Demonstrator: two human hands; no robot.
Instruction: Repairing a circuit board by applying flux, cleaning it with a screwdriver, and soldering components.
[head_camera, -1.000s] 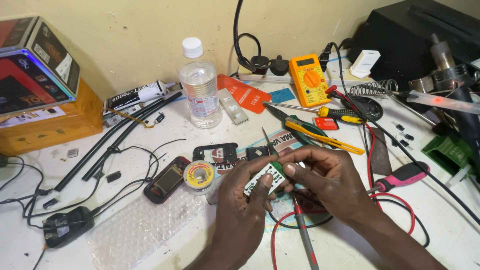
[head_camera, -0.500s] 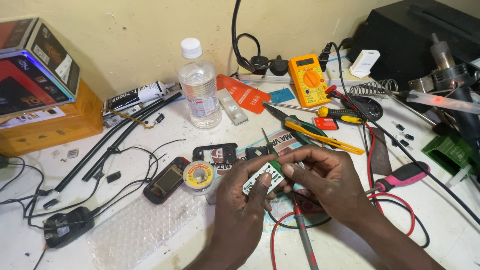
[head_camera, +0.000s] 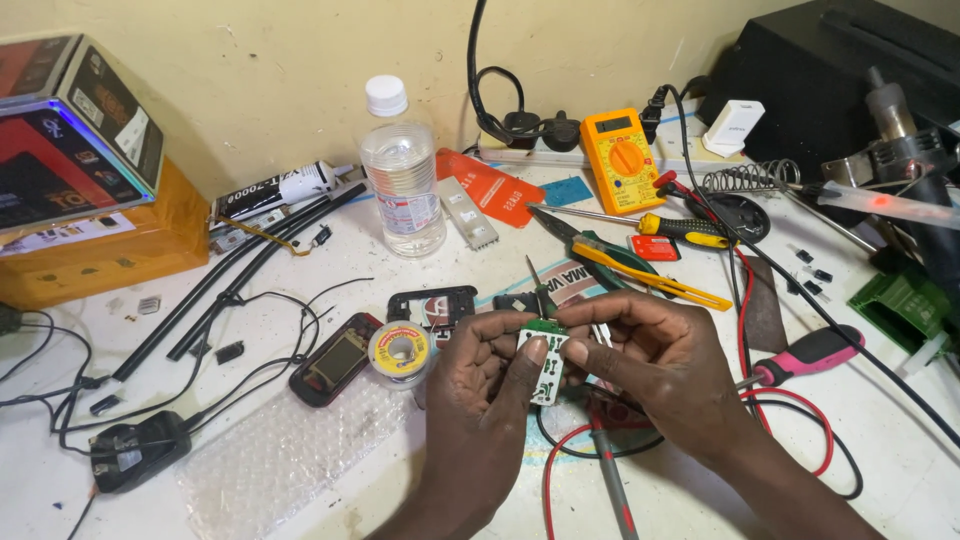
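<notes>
Left hand: my left hand (head_camera: 478, 400) pinches the small circuit board (head_camera: 547, 367), thumb pressed across its white face, fingers curled behind it.
Right hand: my right hand (head_camera: 665, 365) closes on the board's right edge, fingertips clamped at its upper corner; both hands share the one piece.
Board: white and green, held upright just above the bench, in the middle between my two hands.
Screwdriver: a thin screwdriver (head_camera: 538, 287) pokes up right behind the board's top; I cannot tell which finger steadies it.
Solder reel: yellow-labelled solder reel (head_camera: 399, 350) sits just beside my left knuckles, touching the dark phone (head_camera: 338, 359).
Phone frame: black phone frame (head_camera: 433, 307) lies just past the reel.
Bottle: clear water bottle (head_camera: 401, 175) stands upright well behind, near the wall.
Multimeter: orange multimeter (head_camera: 622, 158) lies at the back, its red lead (head_camera: 560, 470) looping under my wrists.
Right side: pink-handled tool (head_camera: 815, 352) lies near my right wrist; yellow-handled pliers (head_camera: 640, 267) lie beyond my fingers.
Left side: black charger (head_camera: 137, 450) and bubble wrap (head_camera: 285, 450) lie near the front edge.
</notes>
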